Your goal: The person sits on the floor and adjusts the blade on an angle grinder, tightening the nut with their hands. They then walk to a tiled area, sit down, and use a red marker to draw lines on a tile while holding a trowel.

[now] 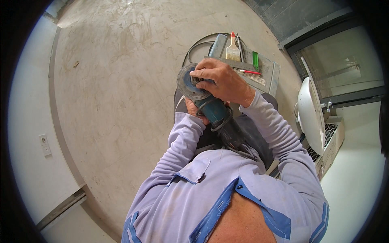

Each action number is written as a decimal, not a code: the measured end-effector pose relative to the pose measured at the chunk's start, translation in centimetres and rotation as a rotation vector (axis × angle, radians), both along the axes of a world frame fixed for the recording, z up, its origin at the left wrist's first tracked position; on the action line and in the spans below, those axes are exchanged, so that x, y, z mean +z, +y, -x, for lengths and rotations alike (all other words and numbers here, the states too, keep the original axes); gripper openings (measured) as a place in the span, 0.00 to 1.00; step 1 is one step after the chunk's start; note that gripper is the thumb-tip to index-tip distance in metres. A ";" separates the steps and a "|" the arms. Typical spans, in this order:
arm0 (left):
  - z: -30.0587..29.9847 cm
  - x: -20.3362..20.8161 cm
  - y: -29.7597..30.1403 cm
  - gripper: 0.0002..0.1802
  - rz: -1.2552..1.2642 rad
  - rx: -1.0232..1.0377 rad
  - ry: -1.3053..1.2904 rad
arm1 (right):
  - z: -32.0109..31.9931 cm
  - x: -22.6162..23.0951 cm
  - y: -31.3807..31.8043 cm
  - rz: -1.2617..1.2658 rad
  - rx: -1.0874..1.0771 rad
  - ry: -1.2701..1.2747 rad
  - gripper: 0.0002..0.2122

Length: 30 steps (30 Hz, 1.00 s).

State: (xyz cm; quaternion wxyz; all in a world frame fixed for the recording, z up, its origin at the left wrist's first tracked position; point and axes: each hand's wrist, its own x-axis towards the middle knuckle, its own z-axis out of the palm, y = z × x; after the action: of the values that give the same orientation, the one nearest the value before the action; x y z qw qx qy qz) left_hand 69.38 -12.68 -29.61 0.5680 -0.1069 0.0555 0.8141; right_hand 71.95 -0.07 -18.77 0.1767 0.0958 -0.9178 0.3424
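Note:
An angle grinder [213, 109] with a teal and black body lies across my lap, its round cutting disc [182, 87] facing up. My left hand [193, 108] is wrapped round the grinder's body just below the disc, most of its fingers hidden under the tool. Over the disc's centre, the fingers and thumb of my right hand [222, 82] close on the disc's nut [197, 79]. The fingers partly cover the nut. A dark cord loops beside the grinder's body.
Ahead stands a grey-blue tool case [269, 73], bearing a paintbrush [233, 50], a metal square [239, 64], a red pencil [250, 72] and a green piece [255, 60]. A black cable [188, 52] curls beside it. At right are a white round basin-like object [312, 115] and a glazed door frame [348, 95].

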 end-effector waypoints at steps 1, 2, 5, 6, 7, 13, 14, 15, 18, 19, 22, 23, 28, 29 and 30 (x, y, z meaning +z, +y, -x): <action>-0.1 0.2 -0.1 0.39 0.003 0.000 -0.022 | 0.1 0.0 0.1 -0.006 0.002 -0.005 0.14; -0.1 0.3 -0.1 0.39 0.007 0.001 -0.045 | 0.1 0.0 0.1 -0.012 0.005 -0.012 0.14; -0.1 0.9 0.2 0.48 0.163 -0.020 -0.011 | 0.1 -0.1 0.1 -0.037 -0.012 -0.011 0.14; 0.0 0.9 0.2 0.48 0.153 -0.017 -0.017 | 0.2 -0.1 0.1 -0.040 -0.012 -0.009 0.14; 0.0 0.8 0.1 0.48 0.143 -0.015 -0.023 | 0.2 0.0 0.1 -0.043 -0.011 -0.007 0.14; 0.2 1.1 0.2 0.45 0.103 -0.002 -0.105 | 0.3 0.6 0.0 -0.119 -0.038 -0.027 0.13; 0.2 1.1 0.2 0.44 0.116 0.000 -0.103 | 0.2 0.7 0.0 -0.152 -0.046 -0.026 0.14; 0.2 1.0 0.2 0.44 0.123 -0.005 -0.090 | 0.2 0.7 0.0 -0.161 -0.056 -0.027 0.14; 0.2 0.8 0.2 0.43 0.148 -0.006 -0.061 | 0.3 0.7 -0.1 -0.198 -0.080 -0.036 0.15; 0.1 1.0 0.2 0.43 0.158 0.001 -0.057 | 0.3 0.8 -0.1 -0.216 -0.085 -0.041 0.16; 0.1 1.2 0.1 0.42 0.182 -0.004 -0.035 | 0.5 1.0 -0.3 -0.275 -0.112 -0.060 0.17; 0.2 1.2 0.2 0.42 0.190 -0.012 -0.026 | 0.5 1.0 -0.3 -0.295 -0.126 -0.068 0.17; 0.3 1.0 0.1 0.42 0.113 -0.002 -0.033 | 0.1 1.4 -0.4 -0.279 -0.109 -0.004 0.14; 0.3 1.1 0.1 0.42 0.085 -0.001 -0.022 | -0.1 1.5 -0.4 -0.269 -0.105 0.031 0.13; 0.3 1.2 0.2 0.42 0.101 0.022 -0.039 | -0.1 1.4 -0.4 -0.259 -0.088 0.016 0.13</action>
State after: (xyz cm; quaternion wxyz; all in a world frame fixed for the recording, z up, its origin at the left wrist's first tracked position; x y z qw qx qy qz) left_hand 69.10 -12.50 -28.40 0.5538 -0.1520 0.0842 0.8143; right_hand 72.06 -0.42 -17.37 0.1849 0.0800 -0.9563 0.2119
